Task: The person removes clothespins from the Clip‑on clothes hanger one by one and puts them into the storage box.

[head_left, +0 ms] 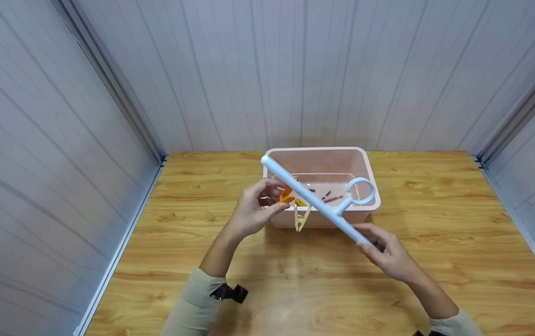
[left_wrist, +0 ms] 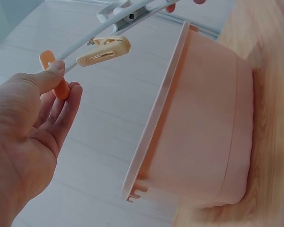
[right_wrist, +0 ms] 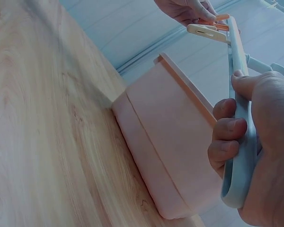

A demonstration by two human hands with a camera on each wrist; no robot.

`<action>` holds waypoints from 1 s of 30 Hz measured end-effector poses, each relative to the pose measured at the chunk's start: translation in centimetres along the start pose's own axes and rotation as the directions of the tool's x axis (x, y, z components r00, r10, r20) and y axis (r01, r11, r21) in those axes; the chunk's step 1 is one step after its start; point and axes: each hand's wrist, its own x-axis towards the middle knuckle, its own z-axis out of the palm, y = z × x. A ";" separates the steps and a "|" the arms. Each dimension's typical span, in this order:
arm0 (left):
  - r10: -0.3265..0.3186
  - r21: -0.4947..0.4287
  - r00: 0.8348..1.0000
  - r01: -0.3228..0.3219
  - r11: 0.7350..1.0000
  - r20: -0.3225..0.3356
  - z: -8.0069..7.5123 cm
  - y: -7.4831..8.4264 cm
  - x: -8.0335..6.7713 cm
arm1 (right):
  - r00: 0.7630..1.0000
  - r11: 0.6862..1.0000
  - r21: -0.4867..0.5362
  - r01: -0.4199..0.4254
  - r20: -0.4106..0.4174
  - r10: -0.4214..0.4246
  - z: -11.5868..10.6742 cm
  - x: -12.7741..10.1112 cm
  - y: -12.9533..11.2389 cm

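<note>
— Why does the person hold the rod [head_left: 312, 198] slanted like that, over the tub [head_left: 369, 173]?

— I think it is for reaching. The right hand [head_left: 386, 256] grips the near end, fingers curled around it, so the far end rises over the back rim of the tub. In this way the middle of the rod comes just in front of the left hand [head_left: 253, 210].

— And the left hand, what does it do?

— It pinches an orange peg [head_left: 286, 195] between thumb and fingers, right at the rod. From the left wrist view the peg is touching the rod, but I cannot tell if it is already clipped on.

— There is another peg, no?

— Yes, a cream peg [head_left: 302, 218] hangs from the rod just beside the orange one, pointing down in front of the tub wall. It seems to be clipped on, because no hand touches it.

— What is the ring [head_left: 361, 191] for?

— It sticks out from the side of the rod, above the tub. I suppose it is for hanging. Inside the tub lie some more small pieces, dark and yellow, probably pegs too, but they are too small to tell. The tub stands on a wooden table [head_left: 435, 261], near the wall.
</note>
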 end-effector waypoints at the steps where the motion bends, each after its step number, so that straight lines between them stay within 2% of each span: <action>1: 0.000 -0.005 1.000 0.000 1.000 -0.002 0.0 0.0 0.0 | 1.000 1.000 -0.001 0.001 -0.003 -0.001 0.0 0.0 0.0; 14: -0.002 -0.025 1.000 0.002 1.000 0.002 0.3 -0.3 -0.3 | 1.000 1.000 -0.022 -0.001 -0.022 0.000 -0.2 -0.2 -0.1; 18: -0.013 -0.071 1.000 0.014 0.997 0.013 0.3 -0.4 -0.4 | 1.000 1.000 -0.021 0.006 -0.024 -0.007 -0.2 -0.2 0.0; 24: -0.027 -0.192 1.000 0.024 0.981 -0.015 -0.1 -0.7 -0.5 | 0.998 0.996 0.080 0.047 -0.040 -0.044 -0.4 -0.2 0.1; 27: -0.033 -0.210 0.999 0.025 0.977 -0.034 -0.2 -0.8 -0.6 | 0.997 0.990 0.127 0.065 -0.053 -0.058 -0.7 -0.2 0.0; 30: -0.042 -0.199 0.999 0.035 0.979 -0.033 -0.3 -0.8 -0.5 | 0.997 0.990 0.128 0.065 -0.055 -0.058 -1.0 -0.4 0.0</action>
